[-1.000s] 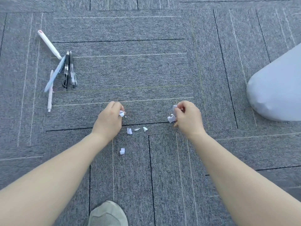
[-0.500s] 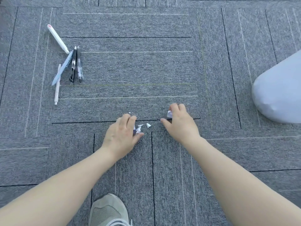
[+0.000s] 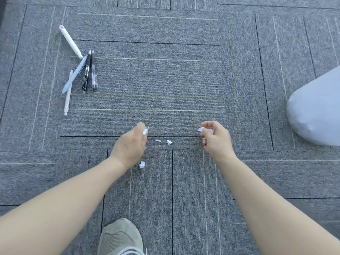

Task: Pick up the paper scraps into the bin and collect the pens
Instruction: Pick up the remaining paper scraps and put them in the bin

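hands gathering torn white paper scraps: left hand (image 3: 131, 144) and right hand (image 3: 215, 137) each pinched some; loosely held bits risked dropping beside three scraps on carpet (image 3: 168, 142).

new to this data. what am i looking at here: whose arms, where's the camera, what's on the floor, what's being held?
No robot here: a person wears one camera on the head, looking down at their own arms. The left hand pinches a paper scrap; the right hand holds more scraps. Three loose scraps lie on the grey carpet between and below the hands. Five pens lie in a pile at upper left. The pale rounded shape at right looks like a bag-lined bin. A shoe shows at the bottom.
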The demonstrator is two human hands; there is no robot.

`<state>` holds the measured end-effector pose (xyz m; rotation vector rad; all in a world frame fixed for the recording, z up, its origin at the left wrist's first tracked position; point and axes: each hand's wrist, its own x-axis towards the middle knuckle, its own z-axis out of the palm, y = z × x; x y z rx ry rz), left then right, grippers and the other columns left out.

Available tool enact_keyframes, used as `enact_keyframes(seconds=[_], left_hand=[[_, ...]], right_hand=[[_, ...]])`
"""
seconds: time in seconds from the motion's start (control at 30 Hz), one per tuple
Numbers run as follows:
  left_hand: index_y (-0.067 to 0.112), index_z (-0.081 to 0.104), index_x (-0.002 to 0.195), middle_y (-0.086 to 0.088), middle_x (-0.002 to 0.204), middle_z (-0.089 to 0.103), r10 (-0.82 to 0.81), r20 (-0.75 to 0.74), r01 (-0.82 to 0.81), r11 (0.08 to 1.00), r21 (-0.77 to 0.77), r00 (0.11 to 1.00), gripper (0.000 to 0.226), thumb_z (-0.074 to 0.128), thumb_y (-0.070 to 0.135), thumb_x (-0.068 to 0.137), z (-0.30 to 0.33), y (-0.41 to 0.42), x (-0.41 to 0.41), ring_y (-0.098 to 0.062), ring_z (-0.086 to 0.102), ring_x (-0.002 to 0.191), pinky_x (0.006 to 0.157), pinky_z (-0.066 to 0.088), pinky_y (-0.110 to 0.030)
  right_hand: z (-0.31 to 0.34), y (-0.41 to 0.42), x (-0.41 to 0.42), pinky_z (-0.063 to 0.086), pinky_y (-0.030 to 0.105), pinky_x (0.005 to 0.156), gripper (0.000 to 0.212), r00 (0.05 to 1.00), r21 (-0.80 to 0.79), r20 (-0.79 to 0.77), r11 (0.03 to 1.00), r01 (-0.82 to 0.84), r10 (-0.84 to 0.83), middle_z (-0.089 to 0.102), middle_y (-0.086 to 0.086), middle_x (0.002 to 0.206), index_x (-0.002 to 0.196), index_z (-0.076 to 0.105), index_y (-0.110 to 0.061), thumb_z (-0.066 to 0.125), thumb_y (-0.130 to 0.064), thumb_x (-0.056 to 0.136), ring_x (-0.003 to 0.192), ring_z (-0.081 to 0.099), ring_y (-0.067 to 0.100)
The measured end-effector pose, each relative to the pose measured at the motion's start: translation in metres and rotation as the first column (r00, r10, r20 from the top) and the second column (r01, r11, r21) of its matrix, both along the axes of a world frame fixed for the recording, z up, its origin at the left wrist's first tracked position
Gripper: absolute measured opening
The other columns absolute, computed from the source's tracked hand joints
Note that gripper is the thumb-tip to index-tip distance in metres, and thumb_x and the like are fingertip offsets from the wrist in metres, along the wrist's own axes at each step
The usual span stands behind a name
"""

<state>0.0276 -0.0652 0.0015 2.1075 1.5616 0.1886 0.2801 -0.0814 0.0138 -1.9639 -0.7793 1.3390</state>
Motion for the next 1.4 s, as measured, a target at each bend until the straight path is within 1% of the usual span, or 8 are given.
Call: enact_keyframes(seconds=[0.2,0.37,0.57,0.87,0.97,1.13,1.27,1.4], left_hand=[[0.009,0.041,0.070,-0.002,0.054,0.045,0.225,0.081,-0.227,0.974,0.015,0.971,0.026,0.041,0.018,0.095,0.002,0.003,-0.011,-0.021,0.042,0.050,0.046,0.029,-0.030],[0.012,0.038,0.075,0.000,0.054,0.042,0.236,0.013,-0.236,0.972,0.017,0.972,0.023,0.037,0.019,0.097,0.004,0.016,-0.005,-0.018,0.038,0.049,0.044,0.021,-0.031],[0.012,0.043,0.113,-0.009,0.099,0.059,0.056,-0.116,-0.058,0.998,-0.013,0.992,0.020,0.035,0.007,0.096,-0.002,0.017,0.002,-0.030,0.054,0.063,0.054,0.040,-0.036],[0.009,0.038,0.105,-0.004,0.080,0.051,-0.098,-0.253,0.094,0.995,-0.026,0.962,0.016,0.038,0.024,0.100,0.000,0.029,0.013,-0.032,0.055,0.063,0.052,0.037,-0.035],[0.011,0.039,0.101,-0.008,0.083,0.059,-0.106,-0.330,0.107,0.994,-0.017,0.938,0.005,0.040,0.010,0.097,-0.002,0.029,0.014,-0.032,0.060,0.066,0.051,0.038,-0.033],[0.008,0.042,0.094,-0.014,0.090,0.064,0.061,-0.083,-0.067,0.996,-0.065,0.995,0.007,0.037,0.006,0.096,0.001,0.028,-0.003,-0.032,0.062,0.077,0.059,0.043,-0.036],[0.010,0.040,0.093,-0.015,0.097,0.066,0.168,0.025,-0.166,0.984,-0.061,0.985,0.008,0.035,0.004,0.095,0.008,0.014,-0.022,-0.032,0.062,0.083,0.060,0.044,-0.037],[0.014,0.037,0.093,-0.003,0.068,0.055,0.129,0.020,-0.127,0.987,-0.099,0.991,0.005,0.036,0.013,0.098,0.008,-0.002,-0.023,-0.029,0.054,0.061,0.050,0.038,-0.034]], right_hand=[[-0.006,-0.003,-0.010,0.038,0.030,0.052,0.017,0.806,-0.110,0.494,0.943,-0.313,0.325,0.060,-0.002,0.076,0.108,0.050,-0.024,0.034,-0.023,0.102,0.061,0.053,0.021],[-0.009,0.001,-0.013,0.040,0.035,0.056,0.016,0.615,-0.185,0.671,0.897,-0.402,0.414,0.065,0.007,0.082,0.103,0.044,-0.013,0.040,-0.028,0.102,0.071,0.055,0.028],[-0.005,0.001,-0.011,0.039,0.033,0.052,0.013,0.706,-0.157,0.600,0.920,-0.359,0.378,0.062,0.008,0.079,0.101,0.043,-0.014,0.039,-0.026,0.102,0.068,0.056,0.026],[0.002,0.005,-0.011,0.041,0.033,0.054,0.019,0.632,-0.256,0.617,0.879,-0.402,0.469,0.061,0.008,0.080,0.099,0.047,-0.009,0.039,-0.026,0.103,0.068,0.056,0.027],[0.004,0.002,-0.015,0.042,0.034,0.056,0.016,0.745,-0.191,0.469,0.878,-0.438,0.474,0.059,0.005,0.078,0.092,0.046,-0.014,0.041,-0.025,0.102,0.063,0.051,0.021],[0.006,0.000,-0.047,0.038,0.028,0.051,0.004,0.862,-0.077,0.217,0.888,-0.453,0.459,0.060,0.007,0.090,0.097,0.050,-0.018,0.046,-0.015,0.098,0.060,0.049,0.015],[0.007,-0.001,-0.071,0.036,0.032,0.049,0.022,0.658,-0.173,0.329,0.728,-0.663,0.677,0.059,0.006,0.081,0.119,0.040,-0.019,0.039,-0.012,0.098,0.066,0.052,0.025],[-0.001,-0.007,-0.082,0.038,0.034,0.048,0.020,0.475,-0.227,0.514,0.647,-0.728,0.714,0.053,0.002,0.069,0.113,0.037,-0.013,0.041,-0.005,0.096,0.065,0.056,0.030]])
